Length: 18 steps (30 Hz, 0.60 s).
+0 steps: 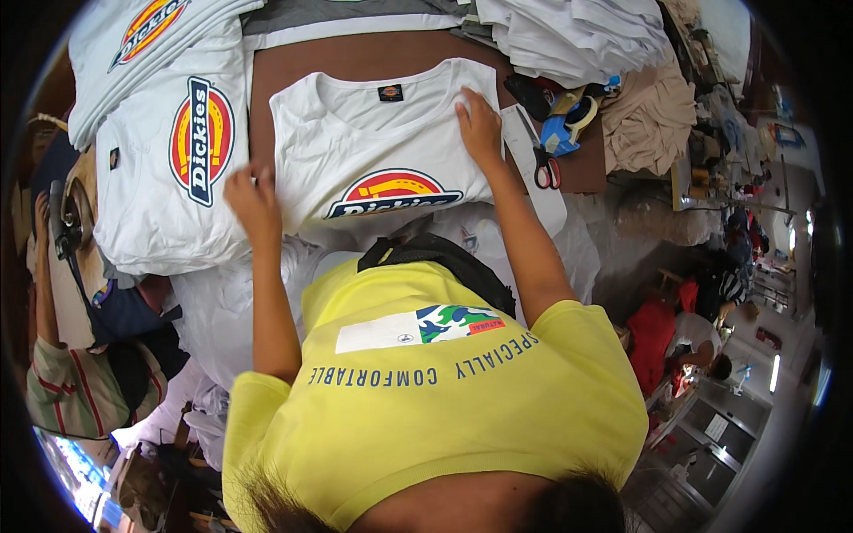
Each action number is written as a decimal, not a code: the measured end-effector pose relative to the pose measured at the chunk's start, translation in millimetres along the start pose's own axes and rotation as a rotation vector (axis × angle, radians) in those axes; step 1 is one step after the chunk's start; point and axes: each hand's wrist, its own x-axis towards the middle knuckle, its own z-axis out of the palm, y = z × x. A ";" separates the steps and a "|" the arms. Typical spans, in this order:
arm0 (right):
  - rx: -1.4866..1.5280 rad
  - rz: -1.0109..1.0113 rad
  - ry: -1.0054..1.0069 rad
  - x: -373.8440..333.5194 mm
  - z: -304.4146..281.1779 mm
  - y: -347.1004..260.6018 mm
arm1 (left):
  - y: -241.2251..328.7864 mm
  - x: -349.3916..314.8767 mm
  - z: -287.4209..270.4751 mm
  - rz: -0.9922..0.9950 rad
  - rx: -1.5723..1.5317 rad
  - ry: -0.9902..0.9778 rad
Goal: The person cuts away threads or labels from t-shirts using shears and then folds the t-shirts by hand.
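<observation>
Right grip (478, 124) open, fingers laid on the far right shoulder of a white shirt (355, 151); left grip (253, 202) loosely curled at the shirt's left edge, between it and a neighbouring shirt, fingers blurred, can't tell if it pinches any cloth. Shirt lies on the brown worktop (373, 59), neckline to the far side, black neck label (390, 93) up, red, yellow and navy logo (395, 193) at the near side, its lower part out of sight. Left of it, more white shirts (129, 209) with the same kind of logo, overlapping, one set farther back. Right of the shirt: scissors (546, 169) with red and black handles, lying partly on white paper (544, 200); just beyond them a blue tape dispenser (562, 133) with a roll in it. Far right, heap of white cloth (577, 40), beige cloth (649, 115) beside it. Grey cloth (351, 12) along the far edge. Near side, wearer's yellow top (480, 391). Left, co-worker in a striped top (98, 386), one arm stretched forward. Right background, another person (695, 336) near red cloth (651, 333).
</observation>
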 end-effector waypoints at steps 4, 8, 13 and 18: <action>0.124 0.091 -0.110 54.8 -17.7 -4.2 | 14.3 81.3 66.0 0.229 0.080 -0.013; 0.047 0.201 -0.238 88.1 -14.2 10.6 | -1.2 127.4 103.6 0.369 0.064 -0.216; 0.087 0.344 -0.297 104.0 -9.2 8.7 | -26.4 171.3 114.7 0.021 -0.149 -0.445; 0.006 0.069 -0.031 99.9 -16.4 16.4 | -39.0 180.3 106.3 0.148 -0.187 -0.532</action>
